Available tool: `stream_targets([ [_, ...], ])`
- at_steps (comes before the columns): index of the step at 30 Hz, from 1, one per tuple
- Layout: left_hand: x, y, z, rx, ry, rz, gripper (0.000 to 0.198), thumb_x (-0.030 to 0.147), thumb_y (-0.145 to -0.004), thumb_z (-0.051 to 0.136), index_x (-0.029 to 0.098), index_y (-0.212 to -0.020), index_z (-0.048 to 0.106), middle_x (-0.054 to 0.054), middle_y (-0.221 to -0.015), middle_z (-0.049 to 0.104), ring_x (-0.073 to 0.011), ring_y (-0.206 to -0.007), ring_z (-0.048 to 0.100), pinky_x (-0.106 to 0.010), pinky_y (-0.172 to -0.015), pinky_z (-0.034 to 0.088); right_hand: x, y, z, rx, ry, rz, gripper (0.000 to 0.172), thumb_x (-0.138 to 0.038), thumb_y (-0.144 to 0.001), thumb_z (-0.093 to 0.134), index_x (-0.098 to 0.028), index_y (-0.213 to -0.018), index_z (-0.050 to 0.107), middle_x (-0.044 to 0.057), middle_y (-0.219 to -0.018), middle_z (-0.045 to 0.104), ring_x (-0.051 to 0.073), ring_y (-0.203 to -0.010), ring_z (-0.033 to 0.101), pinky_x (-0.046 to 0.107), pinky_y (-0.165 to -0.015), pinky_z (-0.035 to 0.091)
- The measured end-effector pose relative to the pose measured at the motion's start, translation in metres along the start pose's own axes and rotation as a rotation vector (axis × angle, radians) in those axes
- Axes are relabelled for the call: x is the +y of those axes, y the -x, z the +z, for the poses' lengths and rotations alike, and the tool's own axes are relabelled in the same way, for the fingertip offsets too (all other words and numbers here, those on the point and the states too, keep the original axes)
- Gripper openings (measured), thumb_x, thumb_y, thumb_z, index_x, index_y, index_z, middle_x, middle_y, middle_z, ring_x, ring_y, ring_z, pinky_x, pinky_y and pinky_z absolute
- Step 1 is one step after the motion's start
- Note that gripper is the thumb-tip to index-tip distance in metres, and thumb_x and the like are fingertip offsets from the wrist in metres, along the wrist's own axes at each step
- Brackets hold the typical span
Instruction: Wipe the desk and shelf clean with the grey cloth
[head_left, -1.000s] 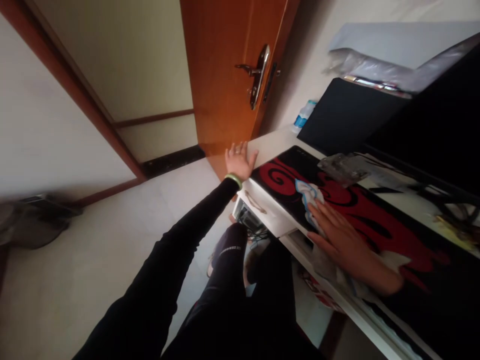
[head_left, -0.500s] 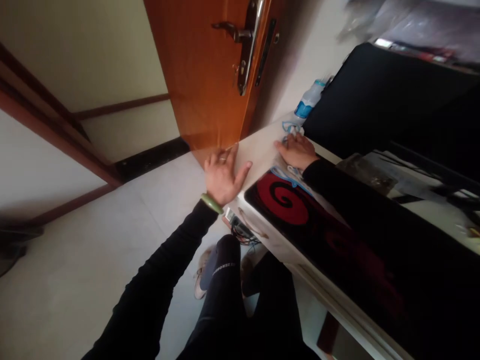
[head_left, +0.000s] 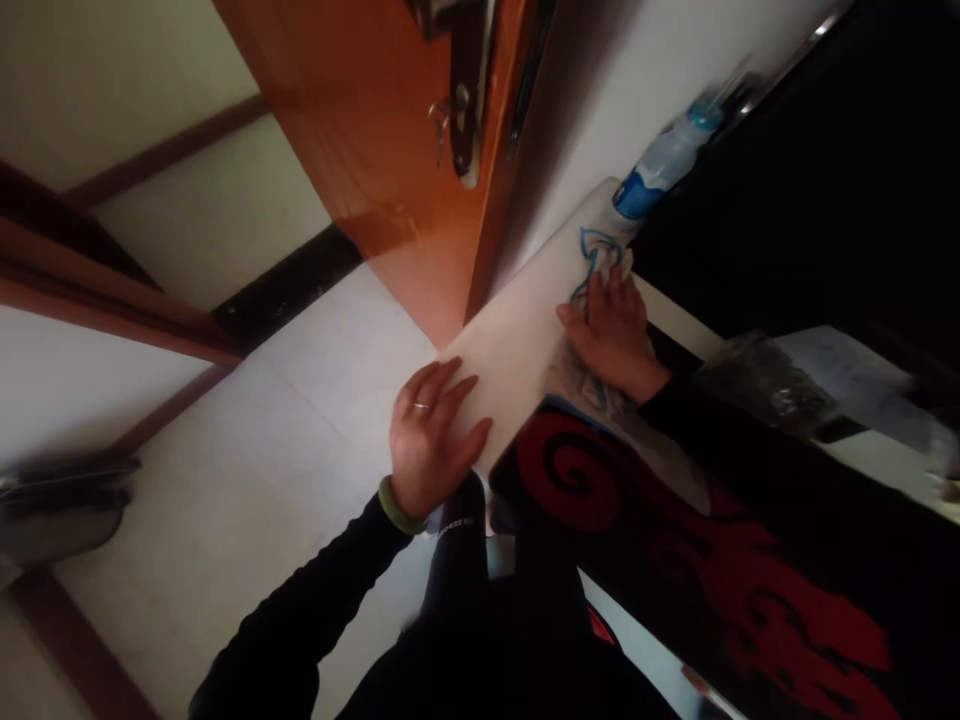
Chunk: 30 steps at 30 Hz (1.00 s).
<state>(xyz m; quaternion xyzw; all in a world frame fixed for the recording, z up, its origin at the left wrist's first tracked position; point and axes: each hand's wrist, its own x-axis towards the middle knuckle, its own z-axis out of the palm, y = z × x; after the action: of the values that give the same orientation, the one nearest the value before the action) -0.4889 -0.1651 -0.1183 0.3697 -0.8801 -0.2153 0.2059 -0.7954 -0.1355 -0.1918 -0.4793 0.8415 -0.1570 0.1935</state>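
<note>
My right hand [head_left: 611, 335] presses a white cloth with blue trim [head_left: 600, 258] onto the bare white desktop [head_left: 517, 345], its fingers bunching the cloth. Part of the cloth spreads out beneath the palm. My left hand [head_left: 435, 440], wearing a ring and a green bangle, rests on the desktop's near corner with its fingers slightly apart and holds nothing. Below the right wrist lies a black desk mat with a red swirl pattern [head_left: 577, 475], its edge next to the cloth.
A plastic water bottle [head_left: 664, 160] stands at the desk's far end beside a black monitor [head_left: 810, 170]. A clear plastic bag [head_left: 765, 385] lies beyond the mat. An orange wooden door [head_left: 375, 150] with a metal handle stands left of the desk, above a tiled floor [head_left: 255, 470].
My right hand has moved along the desktop towards the bottle with the cloth, and my left hand has come down onto the desk corner. The view has tilted and moved closer.
</note>
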Motion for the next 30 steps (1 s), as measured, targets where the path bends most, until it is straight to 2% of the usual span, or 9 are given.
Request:
stream_targets([
  [4,0.036,-0.020,0.020,-0.198,0.131,0.066,0.062,0.053,-0.110,0.056,0.028,-0.166,0.050,-0.012,-0.183,0.037,-0.0349,-0.175,0.023,-0.065,-0.138,0.036,-0.024,0.003,0.007,0.064,-0.178,0.105,0.088,-0.069,-0.112,0.025,-0.008,-0.174,0.036,0.025,-0.184,0.025,0.043,-0.174,0.015,0.073,-0.138,0.013],
  [9,0.060,-0.053,0.055,-0.376,0.234,-0.027,0.072,0.056,-0.116,0.035,0.021,-0.178,0.027,-0.015,-0.187,0.024,-0.0314,-0.176,0.018,-0.057,-0.143,0.029,-0.054,0.030,-0.005,0.084,-0.605,0.288,0.073,-0.060,-0.113,0.026,-0.017,-0.168,0.049,0.014,-0.183,0.033,0.031,-0.173,0.025,0.060,-0.141,0.022],
  [12,0.064,-0.069,0.067,-0.416,0.171,-0.022,0.077,0.061,-0.115,0.034,0.014,-0.176,0.031,-0.020,-0.187,0.021,-0.0333,-0.177,0.008,-0.059,-0.144,0.023,-0.053,0.085,-0.022,0.174,-0.759,0.326,0.063,-0.053,-0.113,0.029,-0.022,-0.161,0.056,0.010,-0.179,0.044,0.025,-0.168,0.038,0.051,-0.141,0.031],
  [14,0.068,-0.078,0.073,-0.485,0.099,0.009,0.084,0.067,-0.112,0.041,0.009,-0.173,0.038,-0.023,-0.187,0.020,-0.0379,-0.177,0.003,-0.062,-0.143,0.019,-0.054,0.136,-0.028,0.222,-0.696,0.313,0.062,-0.050,-0.111,0.035,-0.019,-0.161,0.057,0.014,-0.175,0.049,0.029,-0.166,0.041,0.057,-0.140,0.031],
  [18,0.079,-0.098,0.086,-0.661,-0.047,0.079,0.098,0.071,-0.101,0.064,0.007,-0.171,0.043,-0.027,-0.186,0.014,-0.0489,-0.175,0.003,-0.070,-0.141,0.013,-0.086,0.215,-0.026,0.099,-0.608,0.327,0.065,-0.041,-0.104,0.049,-0.022,-0.166,0.054,0.014,-0.179,0.042,0.036,-0.170,0.033,0.068,-0.137,0.029],
  [22,0.070,-0.128,0.084,-0.773,-0.105,0.187,0.077,0.043,-0.103,0.057,0.010,-0.172,0.044,-0.022,-0.187,0.019,-0.0439,-0.176,0.008,-0.069,-0.141,0.015,-0.132,0.220,-0.028,0.035,-0.855,0.368,0.065,-0.041,-0.101,0.056,-0.021,-0.162,0.059,0.015,-0.183,0.034,0.037,-0.171,0.032,0.066,-0.137,0.032],
  [26,0.049,-0.156,0.062,-0.862,-0.122,0.272,0.070,0.020,-0.096,0.048,0.014,-0.165,0.056,-0.014,-0.184,0.033,-0.0342,-0.176,0.016,-0.061,-0.142,0.022,-0.144,0.210,-0.041,-0.046,-1.211,0.398,0.054,-0.051,-0.099,0.060,-0.024,-0.145,0.073,0.015,-0.174,0.051,0.035,-0.155,0.057,0.057,-0.124,0.053],
  [28,0.044,-0.162,0.055,-0.888,-0.138,0.277,0.071,0.018,-0.094,0.049,0.014,-0.164,0.057,-0.013,-0.183,0.036,-0.0331,-0.176,0.018,-0.061,-0.143,0.022,-0.139,0.220,-0.044,-0.115,-1.374,0.533,0.046,-0.051,-0.095,0.068,-0.028,-0.133,0.078,0.013,-0.159,0.066,0.034,-0.139,0.071,0.055,-0.117,0.060],
  [30,0.044,-0.167,0.057,-0.882,-0.145,0.264,0.070,0.023,-0.096,0.051,0.013,-0.165,0.055,-0.013,-0.184,0.034,-0.0343,-0.176,0.016,-0.061,-0.143,0.020,-0.132,0.240,-0.042,-0.226,-1.530,0.778,0.035,-0.050,-0.091,0.076,-0.027,-0.115,0.081,0.013,-0.137,0.079,0.035,-0.124,0.079,0.058,-0.113,0.062],
])
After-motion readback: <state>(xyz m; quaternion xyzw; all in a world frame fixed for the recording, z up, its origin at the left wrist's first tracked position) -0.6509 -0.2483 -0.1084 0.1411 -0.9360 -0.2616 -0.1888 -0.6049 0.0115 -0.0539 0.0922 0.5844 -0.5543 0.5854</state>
